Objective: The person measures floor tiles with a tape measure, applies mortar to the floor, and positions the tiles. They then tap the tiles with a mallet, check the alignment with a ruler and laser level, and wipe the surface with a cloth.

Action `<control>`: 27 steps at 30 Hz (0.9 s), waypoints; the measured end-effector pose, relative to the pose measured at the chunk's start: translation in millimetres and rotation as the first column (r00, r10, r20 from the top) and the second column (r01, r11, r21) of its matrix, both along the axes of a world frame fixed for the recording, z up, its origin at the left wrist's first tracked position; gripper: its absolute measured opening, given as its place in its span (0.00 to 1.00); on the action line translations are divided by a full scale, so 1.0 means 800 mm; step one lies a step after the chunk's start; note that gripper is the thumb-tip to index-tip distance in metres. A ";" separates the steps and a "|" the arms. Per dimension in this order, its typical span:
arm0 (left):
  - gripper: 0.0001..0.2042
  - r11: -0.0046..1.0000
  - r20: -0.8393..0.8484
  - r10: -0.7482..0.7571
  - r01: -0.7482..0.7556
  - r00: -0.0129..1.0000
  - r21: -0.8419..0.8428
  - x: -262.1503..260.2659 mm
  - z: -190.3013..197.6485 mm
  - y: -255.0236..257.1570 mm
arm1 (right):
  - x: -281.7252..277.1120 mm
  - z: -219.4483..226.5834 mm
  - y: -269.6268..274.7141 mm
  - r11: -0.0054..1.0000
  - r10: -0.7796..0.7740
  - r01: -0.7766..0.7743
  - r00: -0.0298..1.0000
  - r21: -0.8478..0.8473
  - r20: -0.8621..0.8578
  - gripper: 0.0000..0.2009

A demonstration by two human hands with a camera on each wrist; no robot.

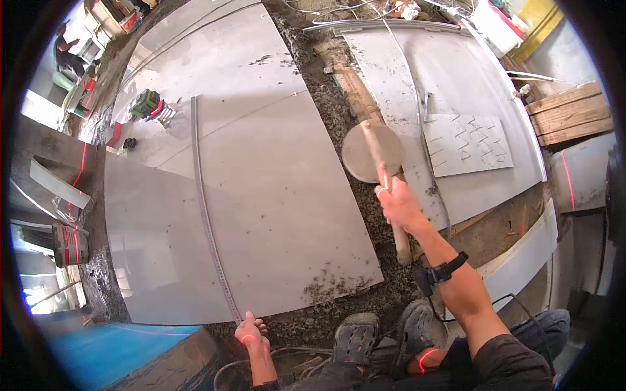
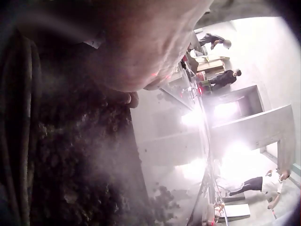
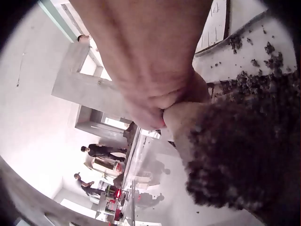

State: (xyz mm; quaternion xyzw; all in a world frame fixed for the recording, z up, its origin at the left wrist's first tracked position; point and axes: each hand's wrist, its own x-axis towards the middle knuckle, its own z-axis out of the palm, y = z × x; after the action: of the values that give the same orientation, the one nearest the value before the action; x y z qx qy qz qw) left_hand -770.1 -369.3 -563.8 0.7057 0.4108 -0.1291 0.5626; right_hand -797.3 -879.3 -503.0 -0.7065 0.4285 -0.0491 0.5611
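Observation:
In the head view, my right hand (image 1: 398, 205) grips the wooden handle of a mallet with a flat, round grey head (image 1: 355, 156). The mallet head hangs over the strip of mortar between two large slabs. In the right wrist view, fingers wrap the handle (image 3: 181, 125). My left hand (image 1: 251, 329) is at the near edge of the big grey slab (image 1: 280, 176), thumb and fingers curled at the near end of a long measuring strip (image 1: 210, 234). This strip runs lengthwise across the slab. The left wrist view shows that hand's fingertips (image 2: 133, 99) by the slab's edge.
A green laser level (image 1: 145, 104) stands on the slab's far left. To the right lies another slab (image 1: 486, 140) bearing a smaller notched board (image 1: 468, 144). A bucket (image 1: 70, 244) sits at left. Loose mortar (image 1: 339, 280) dots the near corner. Other people stand farther off.

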 end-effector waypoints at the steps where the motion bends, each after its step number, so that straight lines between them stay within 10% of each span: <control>1: 0.15 1.000 0.008 0.018 -0.018 1.000 -0.008 -0.001 0.000 0.000 | 0.001 -0.010 0.000 0.999 0.041 -0.040 0.998 -0.005 0.055 0.16; 15: 0.16 0.999 0.008 0.031 -0.031 0.999 0.029 0.002 0.012 -0.015 | 0.024 0.002 -0.005 0.996 0.038 -0.045 0.995 0.079 0.088 0.17; 18: 0.16 1.000 0.016 0.005 -0.005 1.000 0.008 0.002 0.011 -0.013 | 0.018 -0.001 0.019 0.993 -0.010 0.016 0.999 -0.120 0.050 0.17; 22: 0.17 0.999 0.010 0.034 -0.034 0.999 -0.006 0.002 0.008 -0.013 | 0.017 0.016 0.061 0.912 0.340 -0.339 0.940 -0.230 -0.040 0.20; 24: 0.17 1.000 -0.003 0.028 -0.028 1.000 -0.002 0.005 0.013 -0.015 | 0.035 0.031 0.090 0.907 0.417 -0.421 0.901 -0.010 -0.116 0.21; 27: 0.21 0.912 -0.147 -0.312 0.339 0.939 0.231 0.016 0.040 -0.018 | 0.055 0.018 0.127 0.898 0.439 -0.439 0.898 0.006 0.008 0.22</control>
State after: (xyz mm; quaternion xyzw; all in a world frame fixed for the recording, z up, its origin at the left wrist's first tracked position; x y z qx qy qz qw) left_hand -757.0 -383.8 -531.9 0.8222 0.3300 -0.2052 0.4160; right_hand -753.4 -777.4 -488.5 -0.7827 0.2564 0.0781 0.5618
